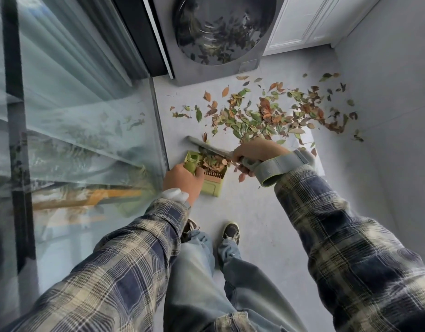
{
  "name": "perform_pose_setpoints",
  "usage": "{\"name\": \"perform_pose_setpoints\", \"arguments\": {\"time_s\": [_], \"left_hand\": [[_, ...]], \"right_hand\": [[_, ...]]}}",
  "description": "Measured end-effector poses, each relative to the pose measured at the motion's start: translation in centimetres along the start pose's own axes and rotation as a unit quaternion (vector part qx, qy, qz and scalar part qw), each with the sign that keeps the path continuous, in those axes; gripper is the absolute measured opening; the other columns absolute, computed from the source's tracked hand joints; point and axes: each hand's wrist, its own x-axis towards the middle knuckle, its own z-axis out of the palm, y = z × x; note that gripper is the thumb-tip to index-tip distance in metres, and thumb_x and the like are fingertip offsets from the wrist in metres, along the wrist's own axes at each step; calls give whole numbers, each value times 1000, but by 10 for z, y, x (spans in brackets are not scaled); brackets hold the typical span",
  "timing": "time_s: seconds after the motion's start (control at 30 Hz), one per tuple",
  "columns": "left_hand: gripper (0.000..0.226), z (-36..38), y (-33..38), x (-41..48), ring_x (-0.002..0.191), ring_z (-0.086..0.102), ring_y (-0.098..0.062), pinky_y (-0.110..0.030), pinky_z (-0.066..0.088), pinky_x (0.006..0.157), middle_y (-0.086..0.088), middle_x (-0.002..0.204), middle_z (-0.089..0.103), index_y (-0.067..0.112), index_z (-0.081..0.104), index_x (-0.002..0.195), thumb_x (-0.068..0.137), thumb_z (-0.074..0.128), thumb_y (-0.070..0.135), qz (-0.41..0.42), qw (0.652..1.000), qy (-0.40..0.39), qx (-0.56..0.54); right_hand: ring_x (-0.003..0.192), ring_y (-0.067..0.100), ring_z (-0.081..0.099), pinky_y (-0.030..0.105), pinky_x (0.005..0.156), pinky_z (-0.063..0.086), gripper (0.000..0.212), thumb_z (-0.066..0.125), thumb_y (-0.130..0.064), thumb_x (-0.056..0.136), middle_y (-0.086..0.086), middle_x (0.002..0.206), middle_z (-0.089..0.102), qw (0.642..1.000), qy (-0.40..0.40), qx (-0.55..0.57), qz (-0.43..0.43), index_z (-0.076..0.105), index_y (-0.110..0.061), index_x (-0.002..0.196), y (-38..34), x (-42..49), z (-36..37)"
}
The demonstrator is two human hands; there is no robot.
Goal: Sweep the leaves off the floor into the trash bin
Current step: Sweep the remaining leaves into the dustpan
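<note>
A spread of green, brown and orange leaves [266, 113] covers the grey floor ahead of me. My left hand [182, 180] grips the handle of a green dustpan [212, 185] that stands on the floor and holds a small heap of leaves. My right hand [257, 154] grips the handle of a grey broom [206, 146], whose head lies across the dustpan's far edge. No trash bin is in view.
A grey washing machine [218, 65] with a dark round door stands at the back, reflecting the leaves. A glass wall [75, 116] runs along the left. White cabinet doors [307, 22] stand at the back right, a grey wall on the right. My shoes [230, 232] are below.
</note>
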Motion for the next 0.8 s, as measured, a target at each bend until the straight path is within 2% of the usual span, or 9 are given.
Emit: {"name": "perform_pose_setpoints", "arguments": {"time_s": [0.07, 0.13, 0.23, 0.37, 0.43, 0.57, 0.7, 0.77, 0.8], "left_hand": [[38, 1, 0, -1, 57, 55, -29, -25, 34, 50, -3, 58, 56, 14, 50, 60, 86, 57, 41, 0, 1000, -2, 3], [37, 1, -4, 2, 53, 51, -24, -22, 28, 46, 1, 55, 52, 15, 51, 60, 86, 56, 42, -4, 1000, 4, 13], [37, 3, -4, 1, 53, 50, -24, -24, 30, 48, 2, 55, 50, 17, 49, 60, 85, 55, 43, 1, 1000, 4, 26], [40, 6, -7, 2, 53, 51, -25, -24, 33, 49, 1, 54, 51, 18, 47, 57, 85, 55, 45, 7, 1000, 10, 26], [40, 7, -7, 4, 49, 47, -20, -21, 28, 46, 4, 53, 49, 19, 46, 57, 85, 55, 46, 7, 999, 15, 27], [43, 9, -10, 6, 44, 44, -10, -17, 26, 45, 7, 49, 46, 19, 44, 54, 84, 57, 47, 16, 999, 27, 15], [42, 11, -8, 6, 43, 43, -14, -19, 27, 45, 10, 49, 43, 22, 40, 55, 82, 58, 47, 20, 999, 36, 18], [42, 11, -8, 8, 44, 40, -11, -18, 24, 45, 13, 50, 41, 24, 38, 56, 82, 60, 49, 12, 999, 36, 16], [41, 10, -9, 10, 45, 40, -10, -18, 23, 46, 14, 51, 41, 24, 39, 56, 81, 60, 49, 10, 999, 30, 12]], "right_hand": [[57, 22, 46, 34, 56, 39, 19, 46, -10, 95, 10, 63, 57, 999, -45, -13, 25, 55, -4, 79, -4, -10, -19], [53, 19, 38, 31, 53, 31, 8, 43, -11, 95, 8, 59, 47, 995, -85, -2, 49, 51, -8, 96, -10, -13, -33], [50, 17, 36, 32, 50, 33, 4, 43, -15, 95, 5, 61, 40, 993, -101, 14, 61, 45, -13, 98, -12, -19, -41], [36, 14, 43, 22, 42, 31, 14, 45, -11, 95, 6, 61, 38, 998, -20, 62, 26, 45, -14, 82, -15, -10, -41], [36, 14, 41, 21, 46, 29, 11, 47, -10, 92, 5, 58, 38, 996, 0, 86, 26, 45, -14, 82, -18, -6, -34], [44, 19, 54, 27, 51, 43, 9, 60, -9, 84, 10, 60, 56, 990, 82, 112, -17, 57, -5, 77, -17, 4, -12], [33, 15, 44, 22, 43, 42, 12, 62, -8, 83, 11, 68, 53, 986, 110, 120, -33, 51, -9, 80, -12, 17, 7], [39, 16, 48, 26, 43, 45, 11, 60, -6, 84, 13, 74, 52, 983, 114, 133, -56, 50, -9, 86, -12, 28, 15], [50, 19, 54, 32, 50, 50, 8, 60, -6, 85, 15, 78, 54, 981, 121, 136, -62, 52, -8, 89, -12, 34, 18]]}}
